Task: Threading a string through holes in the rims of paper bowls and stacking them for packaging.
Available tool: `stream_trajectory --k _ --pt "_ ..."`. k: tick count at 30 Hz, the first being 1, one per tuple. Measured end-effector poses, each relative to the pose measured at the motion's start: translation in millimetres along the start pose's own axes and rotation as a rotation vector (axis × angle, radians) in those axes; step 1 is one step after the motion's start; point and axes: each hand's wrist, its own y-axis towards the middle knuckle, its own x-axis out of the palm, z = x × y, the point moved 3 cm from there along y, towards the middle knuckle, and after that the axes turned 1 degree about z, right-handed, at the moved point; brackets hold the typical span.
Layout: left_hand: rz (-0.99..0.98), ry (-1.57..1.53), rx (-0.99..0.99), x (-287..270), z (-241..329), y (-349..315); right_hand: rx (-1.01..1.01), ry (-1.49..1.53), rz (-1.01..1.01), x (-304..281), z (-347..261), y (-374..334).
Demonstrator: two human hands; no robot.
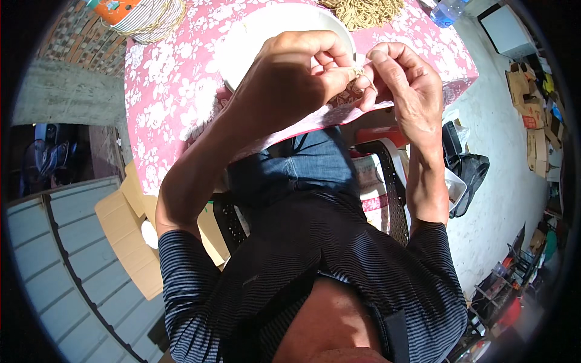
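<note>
My left hand (287, 75) is closed, its thumb and forefinger pinching a thin tan cord (359, 72) at a small loop or knot. Just to the right, my right hand (411, 85) is also closed, thumb against forefinger, at the same cord. A short strand bends down between the two hands; the exact grip of the right fingertips is too small to make out. Both hands are raised over the front edge of the table, in front of a large round white basin (242, 45). Behind the basin lies a heap of similar tan cord (366, 13).
A pink tablecloth with white flowers (163, 103) covers the table. At far left stands an orange and white tub (142, 17) with cord around it. A clear plastic bottle (446, 13) is at far right. Cardboard (130, 236) and a black bag (471, 181) flank my chair.
</note>
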Motion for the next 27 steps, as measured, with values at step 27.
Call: stream_trajectory --k 27 --pt "-0.132 -0.239 -0.180 2 -6 6 0.033 -0.146 -0.041 8 -4 -7"
